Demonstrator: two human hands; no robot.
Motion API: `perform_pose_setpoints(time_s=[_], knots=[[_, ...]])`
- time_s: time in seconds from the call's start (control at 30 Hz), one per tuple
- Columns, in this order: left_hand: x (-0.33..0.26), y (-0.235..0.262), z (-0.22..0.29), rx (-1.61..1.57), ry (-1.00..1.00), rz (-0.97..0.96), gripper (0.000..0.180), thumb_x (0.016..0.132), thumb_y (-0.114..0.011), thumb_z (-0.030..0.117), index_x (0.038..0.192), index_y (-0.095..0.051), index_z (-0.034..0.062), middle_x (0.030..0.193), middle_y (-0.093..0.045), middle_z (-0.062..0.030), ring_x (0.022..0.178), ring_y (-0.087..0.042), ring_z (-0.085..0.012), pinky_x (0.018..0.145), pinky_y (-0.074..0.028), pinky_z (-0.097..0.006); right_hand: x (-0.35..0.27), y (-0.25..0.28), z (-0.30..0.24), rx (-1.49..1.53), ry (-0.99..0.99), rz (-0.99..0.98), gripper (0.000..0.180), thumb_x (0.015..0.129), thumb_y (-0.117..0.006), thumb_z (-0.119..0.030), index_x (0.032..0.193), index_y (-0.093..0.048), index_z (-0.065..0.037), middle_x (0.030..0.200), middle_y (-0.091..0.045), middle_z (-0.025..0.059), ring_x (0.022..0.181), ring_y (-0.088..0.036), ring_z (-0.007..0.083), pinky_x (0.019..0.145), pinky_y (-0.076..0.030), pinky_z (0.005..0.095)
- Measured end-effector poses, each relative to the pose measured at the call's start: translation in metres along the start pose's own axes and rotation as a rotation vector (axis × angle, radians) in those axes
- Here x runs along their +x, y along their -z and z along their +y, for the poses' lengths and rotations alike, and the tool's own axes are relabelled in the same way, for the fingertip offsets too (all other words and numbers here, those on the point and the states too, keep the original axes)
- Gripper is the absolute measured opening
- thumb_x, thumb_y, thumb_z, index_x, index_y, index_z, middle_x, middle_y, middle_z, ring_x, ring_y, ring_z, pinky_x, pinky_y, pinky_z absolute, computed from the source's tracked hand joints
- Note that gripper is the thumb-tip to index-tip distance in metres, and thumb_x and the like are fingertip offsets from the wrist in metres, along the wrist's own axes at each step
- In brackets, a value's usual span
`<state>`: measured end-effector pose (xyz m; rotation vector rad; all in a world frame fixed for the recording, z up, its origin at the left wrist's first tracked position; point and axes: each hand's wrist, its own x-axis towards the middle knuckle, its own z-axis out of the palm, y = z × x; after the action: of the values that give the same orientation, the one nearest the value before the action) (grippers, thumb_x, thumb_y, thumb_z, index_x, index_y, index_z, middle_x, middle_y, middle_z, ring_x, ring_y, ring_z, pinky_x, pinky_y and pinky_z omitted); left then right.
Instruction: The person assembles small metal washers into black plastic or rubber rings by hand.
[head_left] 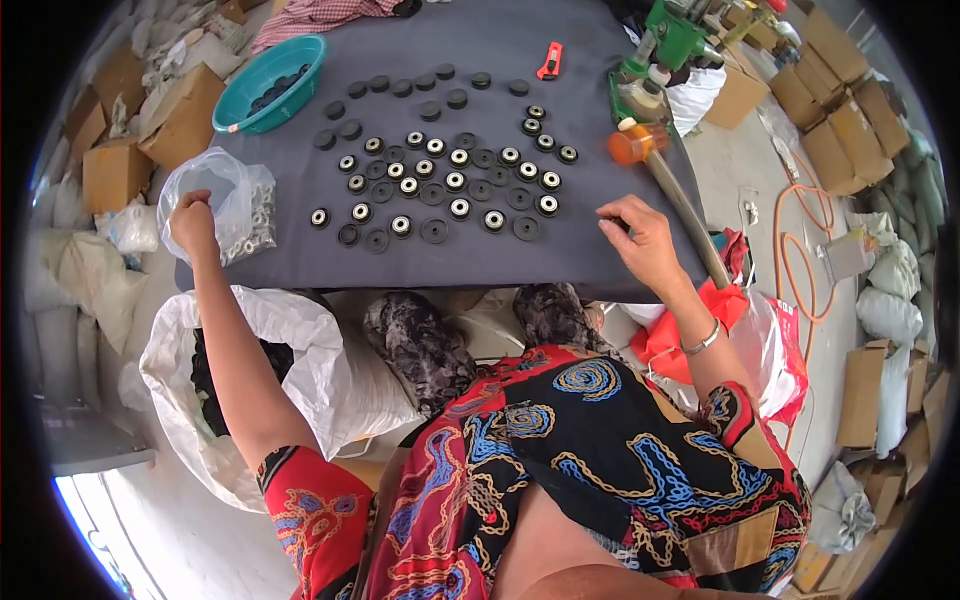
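Bag (232,180), near-left surface (320,265) corner | left hand (195,224): grip unclear | right hand (645,240): dark disc (614,222) gripped | rings (262,212) best taken singly

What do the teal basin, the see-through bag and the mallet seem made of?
Basin: probably plastic, smooth with a slight sheen. Bag: likely thin plastic film, wrinkled and translucent. Mallet: handle likely wood, brownish; orange head perhaps plastic, glossy.

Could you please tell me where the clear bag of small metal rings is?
In the head view, the clear bag lies at the left near corner of the dark table, just below the teal basin, with the left hand at its left side.
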<state>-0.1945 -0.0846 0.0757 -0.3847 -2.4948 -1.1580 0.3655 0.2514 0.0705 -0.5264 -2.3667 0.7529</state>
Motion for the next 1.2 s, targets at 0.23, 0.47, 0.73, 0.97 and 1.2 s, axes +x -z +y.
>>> perform_pose_setpoints(time_s=[0.23,0.47,0.73,0.97,1.2], knots=[[0.001,-0.014,0.002,0.616,-0.173,-0.089,0.037,0.076,-0.048,0.018,0.103,-0.070,0.0049,0.099,-0.069,-0.0180,0.094,-0.064,-0.0354,0.087,-0.048,-0.042,0.000,-0.001,0.002,0.027,0.015,-0.001,0.012,0.081,-0.066,-0.002,0.093,-0.064,0.000,0.081,-0.059,0.0094,0.068,-0.057,0.0200,0.063,-0.047,0.0298],[-0.015,-0.016,0.009,0.633,-0.184,0.040,0.044,0.078,-0.048,0.019,0.119,-0.062,0.0086,0.113,-0.064,-0.0180,0.106,-0.059,-0.0345,0.093,-0.044,-0.044,0.007,-0.001,0.002,0.006,0.047,-0.005,0.012,0.081,-0.065,-0.003,0.092,-0.063,-0.001,0.080,-0.058,0.0102,0.066,-0.057,0.0233,0.060,-0.046,0.0312],[-0.165,-0.021,0.100,-0.085,-0.321,0.308,0.019,0.084,-0.054,0.005,0.098,-0.068,0.0038,0.093,-0.066,-0.0118,0.085,-0.063,-0.0296,0.073,-0.049,-0.036,0.078,-0.023,-0.004,-0.127,0.211,-0.109,0.014,0.082,-0.062,-0.011,0.093,-0.063,-0.002,0.084,-0.060,0.0114,0.075,-0.060,0.0277,0.066,-0.048,0.0371],[-0.190,-0.050,0.056,0.111,-0.160,0.187,0.022,0.085,-0.052,0.005,0.102,-0.065,0.0042,0.099,-0.064,-0.0119,0.094,-0.059,-0.0316,0.081,-0.047,-0.041,0.176,-0.107,-0.017,-0.392,0.235,-0.390,0.022,0.081,-0.058,-0.008,0.101,-0.068,-0.007,0.098,-0.066,0.0162,0.094,-0.062,0.0338,0.081,-0.049,0.0427],[-0.189,-0.063,0.061,0.215,-0.095,0.222,0.026,0.081,-0.051,0.003,0.102,-0.065,0.0079,0.097,-0.063,-0.0107,0.095,-0.056,-0.0332,0.080,-0.046,-0.044,0.208,-0.128,0.000,-0.431,0.251,-0.602,0.032,0.076,-0.057,-0.001,0.105,-0.067,-0.008,0.102,-0.066,0.0171,0.098,-0.062,0.0340,0.083,-0.049,0.0435]])
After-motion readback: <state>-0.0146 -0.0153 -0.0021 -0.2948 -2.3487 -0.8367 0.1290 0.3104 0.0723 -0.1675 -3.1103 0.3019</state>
